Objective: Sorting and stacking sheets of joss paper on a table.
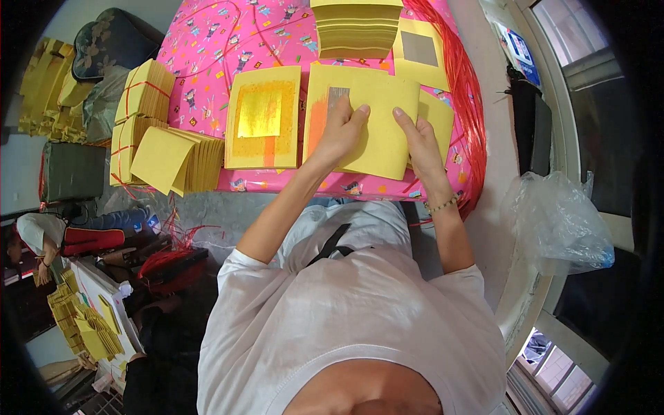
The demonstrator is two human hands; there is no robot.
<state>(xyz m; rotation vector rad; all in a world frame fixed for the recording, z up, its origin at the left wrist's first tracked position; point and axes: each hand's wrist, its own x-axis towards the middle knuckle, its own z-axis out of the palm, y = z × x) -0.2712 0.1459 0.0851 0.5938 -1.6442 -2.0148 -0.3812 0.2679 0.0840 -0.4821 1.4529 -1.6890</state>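
Note:
Near the table's front edge, both my hands hold a blank yellow paper sheet. My left hand is closed at its left side, thumb on top, and partly covers a piece below with a silver patch and an orange stripe. My right hand pinches the right edge, thumb on top and fingers underneath. More yellow paper lies beneath the right hand. To the left rests a yellow paper stack, its top sheet bearing a gold foil square and an orange stripe.
A pink printed cloth covers the table. Bundles tied with red string and a fanned yellow stack stand left. A tall yellow stack stands behind. Red strands hang right, near a clear plastic bag. People sit lower left.

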